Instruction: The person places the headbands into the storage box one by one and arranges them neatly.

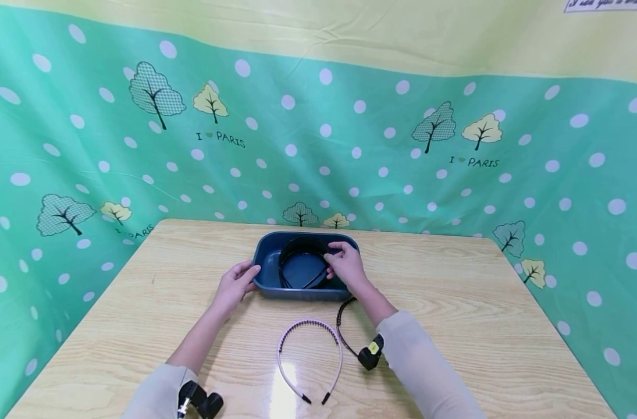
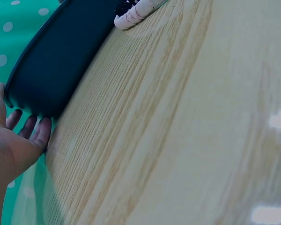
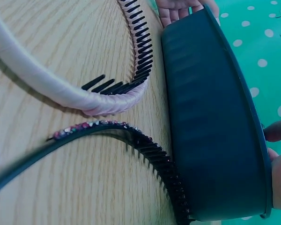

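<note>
A dark blue plastic bin [image 1: 302, 295] stands at the far middle of the table. My left hand [image 1: 238, 284] grips its left end, thumb at the rim and fingers along the outer wall, as the left wrist view also shows. Inside the bin lie black headbands [image 1: 303, 243], overlapping one another. My right hand [image 1: 346, 266] reaches over the bin's right side and pinches a black headband at its right edge; the fingertips are partly hidden behind the rim in the right wrist view.
A pale pink headband [image 1: 278, 351] with black teeth lies in front of the bin. Beside it is a black headband [image 3: 145, 140] set with colourful stones, partly under my right forearm. The wooden table [image 1: 444, 291] meets a green dotted curtain [image 1: 370, 145] at its back.
</note>
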A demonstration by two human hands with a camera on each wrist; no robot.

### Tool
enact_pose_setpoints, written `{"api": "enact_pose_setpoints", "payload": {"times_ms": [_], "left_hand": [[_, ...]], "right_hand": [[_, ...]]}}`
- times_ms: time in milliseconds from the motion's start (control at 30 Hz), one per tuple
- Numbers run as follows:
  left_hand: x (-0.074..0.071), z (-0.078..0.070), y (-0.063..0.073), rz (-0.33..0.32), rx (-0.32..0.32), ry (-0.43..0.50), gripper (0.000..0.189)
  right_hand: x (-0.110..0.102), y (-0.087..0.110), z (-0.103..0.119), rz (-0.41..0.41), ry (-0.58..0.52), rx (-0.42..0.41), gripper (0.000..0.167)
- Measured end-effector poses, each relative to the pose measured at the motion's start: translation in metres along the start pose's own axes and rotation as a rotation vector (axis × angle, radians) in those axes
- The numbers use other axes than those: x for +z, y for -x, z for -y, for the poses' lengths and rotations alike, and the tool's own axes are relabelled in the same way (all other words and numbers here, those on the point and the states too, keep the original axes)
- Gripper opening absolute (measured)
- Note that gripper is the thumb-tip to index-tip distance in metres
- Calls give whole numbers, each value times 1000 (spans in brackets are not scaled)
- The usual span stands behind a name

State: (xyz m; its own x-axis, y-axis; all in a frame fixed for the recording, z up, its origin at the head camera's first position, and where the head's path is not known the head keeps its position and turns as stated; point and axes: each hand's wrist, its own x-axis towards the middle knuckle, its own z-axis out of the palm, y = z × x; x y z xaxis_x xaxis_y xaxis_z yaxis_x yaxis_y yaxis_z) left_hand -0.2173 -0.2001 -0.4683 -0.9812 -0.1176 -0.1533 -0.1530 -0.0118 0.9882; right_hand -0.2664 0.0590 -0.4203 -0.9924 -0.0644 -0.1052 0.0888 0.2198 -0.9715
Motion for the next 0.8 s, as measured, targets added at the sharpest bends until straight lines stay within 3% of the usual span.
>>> {"api": "enact_pose_setpoints", "payload": {"times_ms": [800], "left_hand": [[1,-1,0,-3,-4,-11,58]], "right_hand": [[0,0,-2,-29,53,-23,28]]}}
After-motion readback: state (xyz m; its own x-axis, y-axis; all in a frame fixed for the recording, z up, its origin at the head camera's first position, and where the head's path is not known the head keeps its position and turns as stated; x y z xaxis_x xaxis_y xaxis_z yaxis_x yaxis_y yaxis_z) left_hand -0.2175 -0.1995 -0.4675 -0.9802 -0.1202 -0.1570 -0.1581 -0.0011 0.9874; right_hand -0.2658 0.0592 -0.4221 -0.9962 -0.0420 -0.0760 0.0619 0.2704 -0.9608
